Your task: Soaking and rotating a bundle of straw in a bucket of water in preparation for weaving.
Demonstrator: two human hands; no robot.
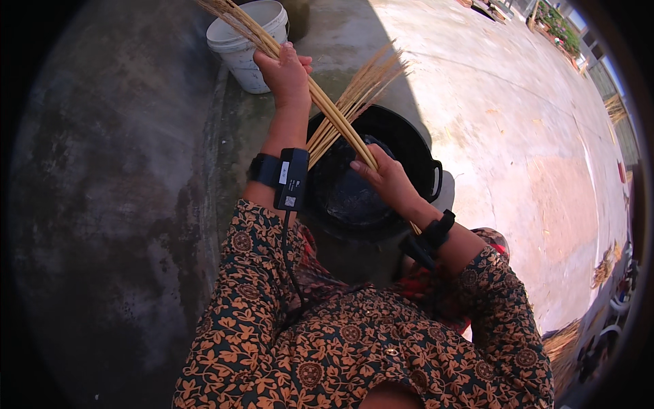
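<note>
A slim bundle of pale straw stalks point(332, 112) runs slantwise in front of me, its feathery heads at the upper left. My left hand point(285, 76) is closed around the stalks near the heads. Lower down, my right hand point(390, 178) grips the same bundle, and a stalk end shows below its wrist. Beneath my hands stands a round black tub point(413, 128) with a handle on its right side. A second sheaf of stalks point(362, 87) leans across the tub, its heads pointing up and right; my left forearm hides its lower end.
A white bucket point(246, 67) stands beyond my left hand. Concrete floor point(490, 136) spreads around, sunlit on the right and shaded on the left. More straw point(564, 344) lies at the lower right, near dark clutter at the rim.
</note>
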